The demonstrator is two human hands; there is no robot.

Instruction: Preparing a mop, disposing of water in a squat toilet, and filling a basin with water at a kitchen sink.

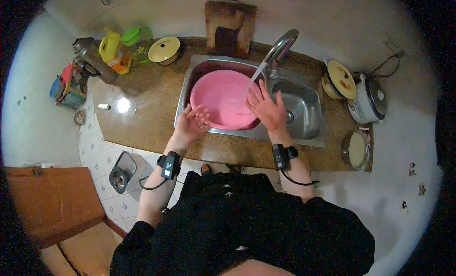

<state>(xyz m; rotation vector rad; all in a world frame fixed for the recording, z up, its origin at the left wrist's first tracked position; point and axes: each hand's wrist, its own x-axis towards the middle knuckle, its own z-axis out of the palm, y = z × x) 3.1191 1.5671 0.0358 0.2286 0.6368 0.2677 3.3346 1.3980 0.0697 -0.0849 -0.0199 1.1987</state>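
A pink plastic basin [224,98] sits in the left bowl of a stainless steel double sink [301,108]. Water runs from the curved chrome faucet [281,44] down toward the basin's right side. My right hand [265,107] is palm up with fingers apart, over the basin's right edge beside the stream. At the basin's lower left rim, my left hand [192,123] is turned up with loosely bent fingers and nothing in it. Whether the left hand touches the rim I cannot tell. A black device is strapped to each forearm.
On the left of the stone counter [149,115] are a thermos [94,60], a yellow jug [115,51], a lidded enamel bowl [164,51] and a small white object [104,107]. A wooden board [231,26] leans behind the sink. To the right stand a lidded pot [340,80] and a rice cooker [368,98].
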